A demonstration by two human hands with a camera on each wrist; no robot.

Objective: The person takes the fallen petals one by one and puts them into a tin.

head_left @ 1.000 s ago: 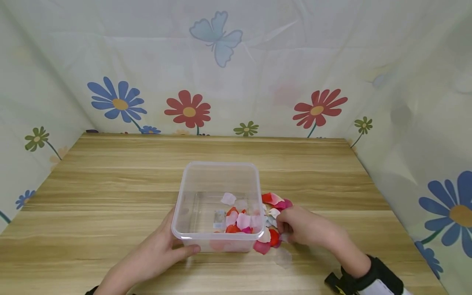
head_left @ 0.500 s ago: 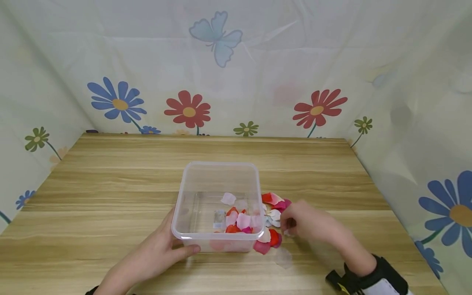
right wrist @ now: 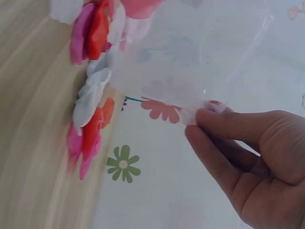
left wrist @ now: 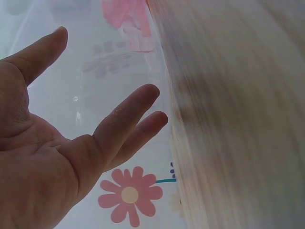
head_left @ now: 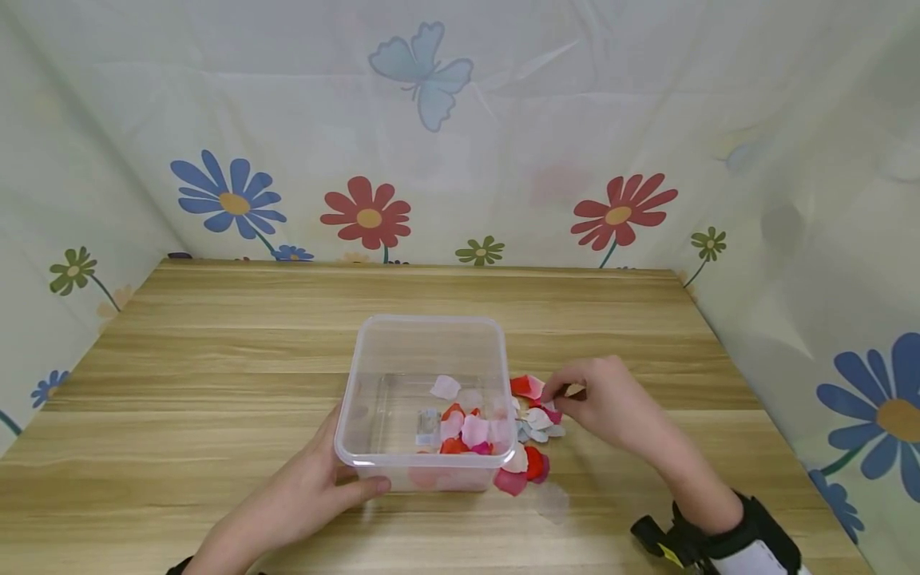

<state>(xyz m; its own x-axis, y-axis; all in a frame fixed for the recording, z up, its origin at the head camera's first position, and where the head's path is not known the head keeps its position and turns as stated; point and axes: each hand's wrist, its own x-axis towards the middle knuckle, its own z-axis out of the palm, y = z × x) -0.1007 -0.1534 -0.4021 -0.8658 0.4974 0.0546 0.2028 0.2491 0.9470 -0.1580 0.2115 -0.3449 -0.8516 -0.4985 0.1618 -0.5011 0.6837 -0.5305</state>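
box [head_left: 388, 461]: clear glossy plastic | petals [head_left: 537, 419]: matt, cloth-like | table [head_left: 251, 359]: smooth wood-grain | backdrop [head_left: 503, 136]: creased, faintly shiny sheet

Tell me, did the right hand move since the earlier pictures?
Yes. In the head view, the right hand has moved up the picture, closer to the printed red flower above it.

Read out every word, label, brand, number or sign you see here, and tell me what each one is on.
No text can be read in any view.
Pale label-like patch at the floor of the clear plastic box: too small and blurred to read.
Yellow mark on the black wrist device: no legible lettering.
Patterned backdrop: no lettering seen.
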